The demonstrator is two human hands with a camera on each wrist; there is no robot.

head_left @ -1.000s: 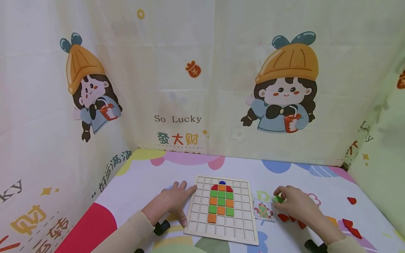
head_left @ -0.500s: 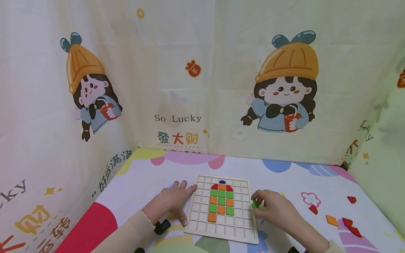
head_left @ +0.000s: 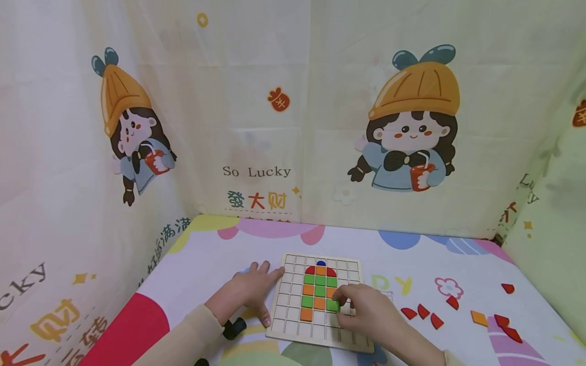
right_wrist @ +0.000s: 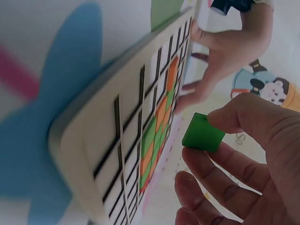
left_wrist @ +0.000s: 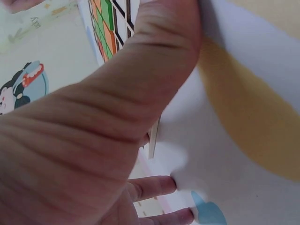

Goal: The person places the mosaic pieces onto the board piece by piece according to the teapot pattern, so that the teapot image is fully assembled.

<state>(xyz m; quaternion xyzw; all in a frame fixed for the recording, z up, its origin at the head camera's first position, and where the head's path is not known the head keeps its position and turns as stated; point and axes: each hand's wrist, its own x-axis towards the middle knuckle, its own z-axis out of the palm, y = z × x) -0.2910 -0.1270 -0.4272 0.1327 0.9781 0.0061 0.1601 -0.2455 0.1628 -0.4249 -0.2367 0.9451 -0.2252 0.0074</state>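
A wooden grid board [head_left: 293,333] lies on the table, with green and orange square tiles, red quarter-round tiles and a blue half-round tile [head_left: 321,263] set in its cells. My left hand [head_left: 251,290] rests at the board's left edge, fingers spread and straight, thumb by the lower left side. Over the right part of the grid, my right hand [head_left: 368,311] pinches a green square tile [right_wrist: 202,133] between thumb and fingertips. The right wrist view shows this tile held above the board's surface. Most of a small pattern card [head_left: 388,294] is hidden behind the right hand.
Right of the board lie several red quarter-round tiles [head_left: 437,321] and an orange square tile [head_left: 479,318]. The tablecloth [head_left: 220,254] has coloured prints. A cream curtain [head_left: 320,152] with cartoon figures stands behind and at both sides.
My right hand has carried the green tile leftward from the loose tiles, past the card, to over the board. The left hand has stayed in place.
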